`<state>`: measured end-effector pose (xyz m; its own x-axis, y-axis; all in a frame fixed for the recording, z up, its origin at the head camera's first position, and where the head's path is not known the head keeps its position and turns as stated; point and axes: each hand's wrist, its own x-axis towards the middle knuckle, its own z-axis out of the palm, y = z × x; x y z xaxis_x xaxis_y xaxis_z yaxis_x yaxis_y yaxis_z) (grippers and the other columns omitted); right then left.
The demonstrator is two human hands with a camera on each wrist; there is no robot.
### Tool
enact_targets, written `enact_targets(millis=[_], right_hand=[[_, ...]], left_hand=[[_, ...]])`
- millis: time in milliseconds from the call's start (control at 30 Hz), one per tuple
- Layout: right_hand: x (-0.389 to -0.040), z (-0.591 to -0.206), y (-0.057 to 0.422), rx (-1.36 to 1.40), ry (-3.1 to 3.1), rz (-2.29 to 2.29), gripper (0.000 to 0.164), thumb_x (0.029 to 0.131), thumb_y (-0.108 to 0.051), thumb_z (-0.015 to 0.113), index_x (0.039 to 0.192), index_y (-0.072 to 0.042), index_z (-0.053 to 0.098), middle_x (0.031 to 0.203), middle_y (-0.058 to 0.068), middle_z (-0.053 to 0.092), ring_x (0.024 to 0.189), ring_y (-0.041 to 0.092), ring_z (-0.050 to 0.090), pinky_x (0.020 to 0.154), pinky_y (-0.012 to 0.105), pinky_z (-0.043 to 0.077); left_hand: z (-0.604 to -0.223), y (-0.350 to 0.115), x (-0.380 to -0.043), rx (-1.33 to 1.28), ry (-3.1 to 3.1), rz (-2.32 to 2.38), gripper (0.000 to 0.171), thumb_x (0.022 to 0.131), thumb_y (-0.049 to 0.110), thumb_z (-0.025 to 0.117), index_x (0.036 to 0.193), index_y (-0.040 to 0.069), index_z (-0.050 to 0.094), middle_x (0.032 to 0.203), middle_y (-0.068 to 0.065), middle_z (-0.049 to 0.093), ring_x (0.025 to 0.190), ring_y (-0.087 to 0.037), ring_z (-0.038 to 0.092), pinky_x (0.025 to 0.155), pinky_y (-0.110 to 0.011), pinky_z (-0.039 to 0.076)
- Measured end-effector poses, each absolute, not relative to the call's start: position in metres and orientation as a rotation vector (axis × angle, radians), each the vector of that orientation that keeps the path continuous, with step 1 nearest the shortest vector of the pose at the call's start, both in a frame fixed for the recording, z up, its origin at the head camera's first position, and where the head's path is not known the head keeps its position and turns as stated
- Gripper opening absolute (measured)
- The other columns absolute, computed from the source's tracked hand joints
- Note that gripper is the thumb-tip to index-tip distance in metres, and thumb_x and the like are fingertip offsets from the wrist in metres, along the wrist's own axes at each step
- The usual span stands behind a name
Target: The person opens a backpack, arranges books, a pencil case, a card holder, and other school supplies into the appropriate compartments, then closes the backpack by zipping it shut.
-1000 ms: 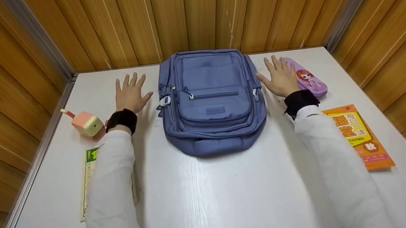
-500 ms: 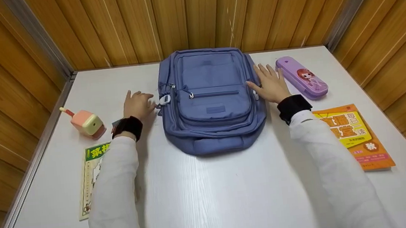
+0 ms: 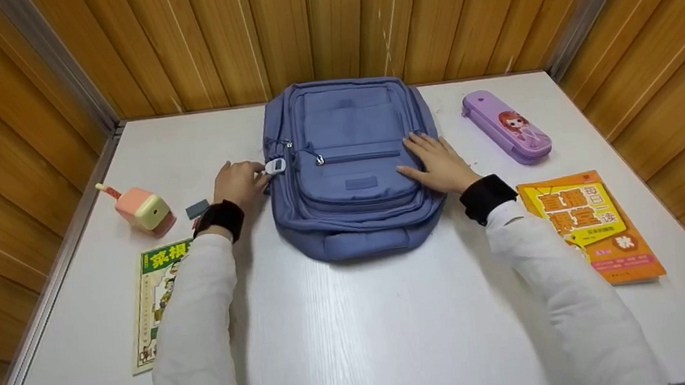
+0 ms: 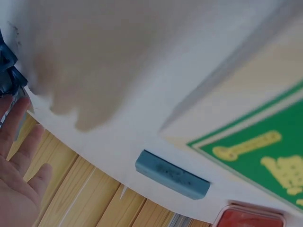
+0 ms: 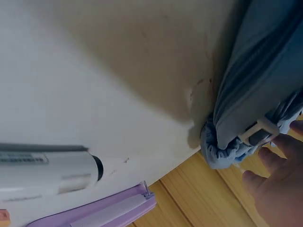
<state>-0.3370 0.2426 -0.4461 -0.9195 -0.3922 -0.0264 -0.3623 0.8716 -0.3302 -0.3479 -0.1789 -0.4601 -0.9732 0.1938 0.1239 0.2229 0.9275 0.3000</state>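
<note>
A blue backpack lies flat with its front pockets up. At its left side my left hand pinches the end of a white buckle between thumb and forefinger; in the left wrist view the other fingers spread out beside the dark blue strap. My right hand rests on the right side of the front pocket, fingers extended. A side buckle shows right by those fingers in the right wrist view. A metal zip pull sits at the left end of the pocket zip.
On the left are a pink and cream pencil sharpener, a grey-blue block and a green-titled book, partly under my left sleeve. A purple pencil case and an orange book lie on the right. Wooden panels enclose the table.
Both hands, spread beside the backpack before, have moved inward. The left has reached the white buckle with its fingers drawn in; the right has come down onto the front pocket.
</note>
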Motion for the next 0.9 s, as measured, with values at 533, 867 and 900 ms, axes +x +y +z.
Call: enact_targets(millis=[533,867,900], right_hand=[[-0.302,-0.461,0.236,-0.886,2.924,-0.535,0.095,0.093,-0.055,0.068,0.160,-0.002,0.028,0.171,0.015,0.025,0.160,0.034,0.021,0.132,0.051,0.018],[-0.299,-0.461,0.238,-0.912,2.891,-0.474,0.116,0.081,-0.066,0.075,0.162,-0.004,0.022,0.172,0.016,0.020,0.160,0.035,0.021,0.130,0.052,0.021],[-0.298,-0.460,0.237,-0.909,2.890,-0.468,0.116,0.080,-0.067,0.075,0.162,-0.004,0.022,0.172,0.015,0.021,0.160,0.035,0.021,0.131,0.052,0.021]], left_hand=[[-0.465,-0.170,-0.349,-0.307,-2.897,-0.455,0.023,0.098,0.019,0.066,0.096,-0.001,0.078,0.096,-0.020,0.079,0.097,-0.041,0.074,0.119,-0.056,0.040],[-0.462,-0.165,-0.352,-0.267,-2.896,-0.448,0.023,0.096,0.015,0.066,0.084,-0.002,0.075,0.089,-0.021,0.078,0.094,-0.042,0.074,0.119,-0.057,0.041],[-0.462,-0.165,-0.352,-0.271,-2.892,-0.447,0.022,0.096,0.014,0.066,0.083,-0.002,0.075,0.088,-0.021,0.078,0.093,-0.042,0.074,0.117,-0.056,0.043]])
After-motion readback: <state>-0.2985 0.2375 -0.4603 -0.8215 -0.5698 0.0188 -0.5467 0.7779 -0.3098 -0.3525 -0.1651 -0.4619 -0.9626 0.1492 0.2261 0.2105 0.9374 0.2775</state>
